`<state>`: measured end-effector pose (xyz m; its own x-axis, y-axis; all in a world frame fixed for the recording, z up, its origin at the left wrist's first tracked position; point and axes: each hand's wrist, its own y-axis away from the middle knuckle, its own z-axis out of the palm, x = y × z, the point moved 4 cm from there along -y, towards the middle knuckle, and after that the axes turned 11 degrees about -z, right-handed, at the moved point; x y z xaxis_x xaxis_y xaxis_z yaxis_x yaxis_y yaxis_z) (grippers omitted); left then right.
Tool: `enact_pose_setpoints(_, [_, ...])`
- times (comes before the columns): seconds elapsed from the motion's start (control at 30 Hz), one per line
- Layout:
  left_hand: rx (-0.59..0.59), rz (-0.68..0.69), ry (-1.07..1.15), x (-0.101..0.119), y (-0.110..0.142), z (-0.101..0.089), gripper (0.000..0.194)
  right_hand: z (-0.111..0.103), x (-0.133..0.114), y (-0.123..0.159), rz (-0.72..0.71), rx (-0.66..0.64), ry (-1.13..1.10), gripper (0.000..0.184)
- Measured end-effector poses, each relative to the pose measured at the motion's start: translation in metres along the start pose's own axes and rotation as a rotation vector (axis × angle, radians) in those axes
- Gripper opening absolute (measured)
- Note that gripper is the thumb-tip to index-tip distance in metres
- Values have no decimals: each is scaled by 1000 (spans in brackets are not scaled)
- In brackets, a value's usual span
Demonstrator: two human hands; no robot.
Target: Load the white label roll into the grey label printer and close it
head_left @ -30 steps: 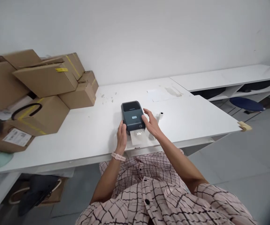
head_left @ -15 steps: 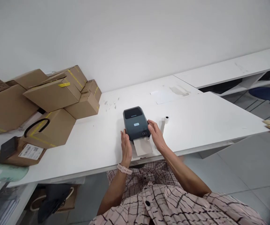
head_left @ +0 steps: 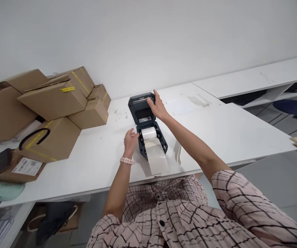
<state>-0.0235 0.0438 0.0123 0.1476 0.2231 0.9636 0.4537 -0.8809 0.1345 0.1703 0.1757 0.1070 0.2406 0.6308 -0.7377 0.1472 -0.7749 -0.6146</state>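
Note:
A dark label printer (head_left: pixel 164 146) stands on the white table with its lid (head_left: pixel 141 105) raised and tilted back. Inside sits a roll of white labels (head_left: pixel 149 133). Its strip of label paper (head_left: pixel 156 156) runs forward out of the front, toward the table's near edge. My right hand (head_left: pixel 157 106) grips the lid's right edge, thumb on the inner side and fingers behind. Beside the printer's left wall is my left hand (head_left: pixel 130 140), fingers loosely bent and apart, fingertips at the casing; it holds nothing.
Cardboard boxes (head_left: pixel 54 98) are piled on the left of the table (head_left: pixel 94 165). A green roll (head_left: pixel 3 190) lies at the near left corner. A loose strip (head_left: pixel 178 154) lies right of the printer. A blue stool (head_left: pixel 294 107) stands at the far right.
The printer's lid has swung open, showing the label roll inside. My right hand has moved from the printer's right side up to the lid. My left hand has shifted slightly up and left.

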Motion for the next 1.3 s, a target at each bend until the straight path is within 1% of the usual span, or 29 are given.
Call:
enact_pose_setpoints(0.07, [-34, -71, -124, -15, 2, 1, 58, 4, 5, -16, -20, -28, 26, 87])
enact_pose_setpoints(0.1, [-52, -87, -185, -19, 3, 2, 57, 4, 4, -20, -56, -28, 55, 87])
enact_pose_setpoints(0.13, [-69, -92, -248, -21, 4, 3, 56, 2, 0, -22, -111, -16, 99, 86])
enact_pose_setpoints(0.2, [-89, -86, -375, -20, 3, 5, 53, -2, -15, -16, -273, 6, 216, 82])
enact_pose_setpoints(0.23, [-94, -77, -432, -18, 1, 7, 51, -2, -23, -9, -362, -19, 268, 78])
enact_pose_setpoints(0.27, [-95, -69, -482, -15, -1, 9, 48, 0, -30, 0, -437, -91, 307, 73])
enact_pose_setpoints(0.3, [-96, -60, -529, -13, -3, 10, 44, 5, -33, 10, -482, -215, 336, 68])
enact_pose_setpoints(0.33, [-99, -50, -584, -10, -6, 12, 40, 12, -33, 21, -492, -378, 364, 67])
enact_pose_setpoints(0.37, [-103, -39, -645, -8, -8, 14, 35, 21, -28, 31, -463, -559, 397, 70])
enact_pose_setpoints(0.4, [-110, -31, -706, -7, -9, 17, 30, 29, -20, 42, -401, -737, 435, 77])
enact_pose_setpoints(0.43, [-119, -26, -760, -6, -11, 18, 27, 37, -9, 51, -323, -891, 472, 87])
enact_pose_setpoints(0.47, [-127, -26, -804, -6, -11, 20, 26, 45, 1, 58, -243, -1015, 504, 96])
enact_pose_setpoints(0.5, [-130, -30, -832, -7, -12, 21, 26, 52, 11, 63, -173, -1108, 530, 104])
enact_pose_setpoints(0.53, [-128, -37, -845, -7, -12, 22, 28, 59, 19, 66, -123, -1172, 552, 109])
enact_pose_setpoints(0.57, [-125, -45, -850, -8, -12, 22, 29, 64, 25, 68, -95, -1212, 569, 113])
enact_pose_setpoints(0.63, [-122, -54, -861, -10, -11, 22, 32, 71, 30, 69, -84, -1246, 585, 118])
enact_pose_setpoints(0.7, [-127, -59, -860, -12, -10, 22, 35, 68, 27, 67, -94, -1241, 517, 121])
enact_pose_setpoints(0.77, [-133, -56, -850, -12, -8, 21, 37, 52, 16, 64, -118, -1193, 358, 120])
enact_pose_setpoints(0.83, [-138, -49, -838, -13, -6, 20, 40, 24, 2, 57, -176, -1111, 160, 115])
enact_pose_setpoints(0.9, [-136, -43, -825, -13, -4, 20, 42, -12, -8, 49, -227, -1016, -12, 106])
enact_pose_setpoints(0.97, [-133, -38, -806, -14, -3, 20, 42, -46, -7, 40, -217, -908, -121, 96])
enact_pose_setpoints(1.03, [-128, -37, -784, -15, -3, 20, 42, -72, 10, 34, -133, -771, -152, 90])
enact_pose_setpoints(1.1, [-125, -37, -765, -16, -3, 20, 42, -86, 38, 34, -9, -629, -149, 91])
enact_pose_setpoints(1.13, [-122, -38, -759, -17, -4, 20, 42, -89, 54, 36, 54, -566, -141, 92])
enact_pose_setpoints(1.2, [-113, -40, -754, -18, -5, 20, 41, -89, 85, 45, 163, -472, -117, 97])
enact_pose_setpoints(1.23, [-109, -39, -753, -18, -6, 20, 41, -87, 98, 51, 206, -446, -102, 98])
enact_pose_setpoints(1.3, [-105, -42, -746, -19, -7, 20, 42, -79, 118, 63, 266, -436, -77, 101])
